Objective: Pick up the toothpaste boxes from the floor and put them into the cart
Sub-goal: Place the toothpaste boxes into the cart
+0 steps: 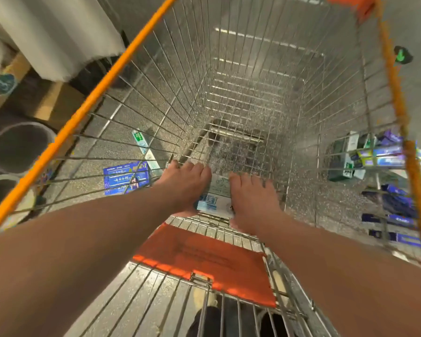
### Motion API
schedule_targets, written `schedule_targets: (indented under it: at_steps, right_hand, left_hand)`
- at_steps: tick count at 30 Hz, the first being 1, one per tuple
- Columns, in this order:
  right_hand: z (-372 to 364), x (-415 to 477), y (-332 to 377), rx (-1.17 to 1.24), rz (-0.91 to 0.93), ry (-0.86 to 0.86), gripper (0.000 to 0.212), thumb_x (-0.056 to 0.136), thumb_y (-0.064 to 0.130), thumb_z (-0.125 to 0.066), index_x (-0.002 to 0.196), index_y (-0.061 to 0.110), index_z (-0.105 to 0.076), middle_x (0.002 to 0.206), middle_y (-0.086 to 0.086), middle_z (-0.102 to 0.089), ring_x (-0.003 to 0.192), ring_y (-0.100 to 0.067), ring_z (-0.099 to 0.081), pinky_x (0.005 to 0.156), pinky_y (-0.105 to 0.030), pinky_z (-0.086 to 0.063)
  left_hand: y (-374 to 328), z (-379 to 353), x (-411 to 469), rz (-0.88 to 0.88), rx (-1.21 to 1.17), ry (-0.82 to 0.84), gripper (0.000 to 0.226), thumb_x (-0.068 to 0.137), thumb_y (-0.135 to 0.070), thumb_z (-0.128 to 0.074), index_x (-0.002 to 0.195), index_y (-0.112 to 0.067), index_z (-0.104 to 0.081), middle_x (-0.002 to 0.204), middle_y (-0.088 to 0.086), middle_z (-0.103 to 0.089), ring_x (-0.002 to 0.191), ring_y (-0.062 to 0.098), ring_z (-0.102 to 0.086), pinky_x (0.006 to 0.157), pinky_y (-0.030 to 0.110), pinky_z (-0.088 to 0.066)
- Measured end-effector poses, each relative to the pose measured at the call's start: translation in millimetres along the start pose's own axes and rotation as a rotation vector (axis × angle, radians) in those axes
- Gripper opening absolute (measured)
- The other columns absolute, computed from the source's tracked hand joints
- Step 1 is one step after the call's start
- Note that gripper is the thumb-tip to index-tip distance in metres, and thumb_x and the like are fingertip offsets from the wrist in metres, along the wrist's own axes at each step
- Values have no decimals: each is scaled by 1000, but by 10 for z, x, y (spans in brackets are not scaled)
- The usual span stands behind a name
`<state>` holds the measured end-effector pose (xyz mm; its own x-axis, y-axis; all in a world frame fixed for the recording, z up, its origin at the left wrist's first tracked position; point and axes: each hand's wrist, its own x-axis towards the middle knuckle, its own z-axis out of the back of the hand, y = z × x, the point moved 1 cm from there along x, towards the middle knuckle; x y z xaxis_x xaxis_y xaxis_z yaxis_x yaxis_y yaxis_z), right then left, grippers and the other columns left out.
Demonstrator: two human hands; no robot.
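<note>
Speckled grey floor (418,81), head view: silver wire cart with orange rim (88,105). Left hand (185,183) and right hand (253,193) grip the white-and-blue toothpaste box (216,193) between them, low inside the basket, likely to set it down flat. A blue flat box (125,177) and a mixed box pile (379,156) lie on the floor outside the cart.

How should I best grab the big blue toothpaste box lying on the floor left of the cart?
Grip the blue toothpaste box across its two long edges, coming from above outside the cart: it lies flat, broad face up, behind the wire wall.
</note>
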<state>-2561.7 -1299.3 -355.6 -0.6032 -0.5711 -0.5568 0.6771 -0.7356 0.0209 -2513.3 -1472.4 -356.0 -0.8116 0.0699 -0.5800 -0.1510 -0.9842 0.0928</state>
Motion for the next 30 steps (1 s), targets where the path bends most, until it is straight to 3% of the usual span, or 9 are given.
schedule_targets:
  at_steps: [10, 13, 15, 17, 21, 24, 30]
  right_hand:
    - [-576, 155, -64, 36, -74, 11, 112, 82, 59, -75, 158, 11, -8, 147, -9, -43, 132, -29, -46, 104, -49, -41]
    - [-574, 144, -57, 51, -76, 15, 86, 98, 44, -63, 158, 11, -10, 149, -12, -42, 134, -30, -45, 107, -52, -41]
    - [-545, 132, -44, 60, -60, 63, 66, 106, 25, -47, 158, 10, -10, 150, -15, -40, 136, -33, -43, 109, -56, -37]
    - [-534, 107, -30, 50, -40, 77, 62, 106, 22, -45, 157, 10, -13, 149, -15, -41, 136, -34, -44, 108, -56, -37]
    - [-580, 50, 3, 87, -39, 110, 70, 99, 32, -60, 152, 13, -20, 145, -13, -45, 130, -31, -47, 107, -52, -42]
    - [-551, 33, -4, 81, -7, 139, 93, 86, 54, -73, 151, 13, -21, 145, -11, -45, 131, -31, -46, 108, -53, -41]
    - [-401, -86, -5, 136, 6, 120, 109, 84, 67, -65, 160, 13, -8, 159, -12, -31, 145, -34, -32, 118, -59, -26]
  left_hand:
    - [-173, -399, 335, -97, 45, 8, 96, 87, -51, -73, 152, -7, -18, 151, 15, -41, 138, 33, -43, 115, 65, -29]
    - [-152, -432, 317, -119, 84, -6, 102, 83, -55, -75, 151, -8, -16, 152, 14, -39, 138, 32, -44, 115, 63, -31]
    - [-148, -485, 286, -127, 84, 2, 92, 87, -53, -73, 148, -8, -21, 150, 16, -41, 135, 32, -46, 112, 63, -34]
    - [-153, -556, 248, -139, 77, 17, 87, 88, -54, -70, 146, -8, -22, 147, 16, -44, 133, 33, -47, 111, 63, -36]
    - [-134, -626, 172, -162, 37, 17, 111, 77, -74, -70, 151, -11, -16, 150, 13, -40, 135, 32, -45, 112, 62, -37]
    - [-115, -610, 138, -169, 15, 10, 111, 77, -77, -66, 151, -13, -14, 151, 11, -38, 136, 32, -43, 112, 61, -36]
    - [-98, -484, -17, -160, -106, 7, 114, 76, -80, -61, 157, -16, -11, 162, 10, -29, 146, 32, -32, 120, 62, -23]
